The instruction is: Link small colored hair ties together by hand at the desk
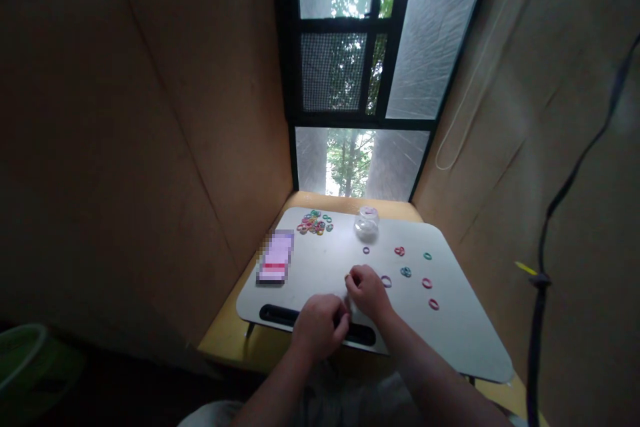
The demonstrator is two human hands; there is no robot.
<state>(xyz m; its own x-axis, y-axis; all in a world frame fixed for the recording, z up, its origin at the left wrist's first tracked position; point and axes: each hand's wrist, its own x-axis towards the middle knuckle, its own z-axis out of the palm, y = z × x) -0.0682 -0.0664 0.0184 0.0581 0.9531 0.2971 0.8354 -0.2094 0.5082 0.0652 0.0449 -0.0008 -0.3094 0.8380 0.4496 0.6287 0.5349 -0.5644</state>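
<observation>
My right hand [369, 291] is closed in a pinch above the white lap table [320, 260]. A bit of a yellowish hair tie [347, 277] shows at its fingertips. Beside it, nearer my body, my left hand [320, 324] is curled closed over the table's front edge; whatever its fingers hold is hidden. A purple hair tie [386, 281] lies just right of my right hand. Farther right are red hair ties [399, 251], teal ones [405, 272], a green one [427, 256] and pink ones [427, 283]. Another purple ring-shaped tie [366, 250] lies beyond my right hand.
A mixed pile of coloured hair ties [315, 223] sits at the far left of the table. Near the back edge stands a clear plastic jar [367, 225]. A phone [276, 257] lies at left. The dark slot [363, 333] runs along the front. Walls flank both sides.
</observation>
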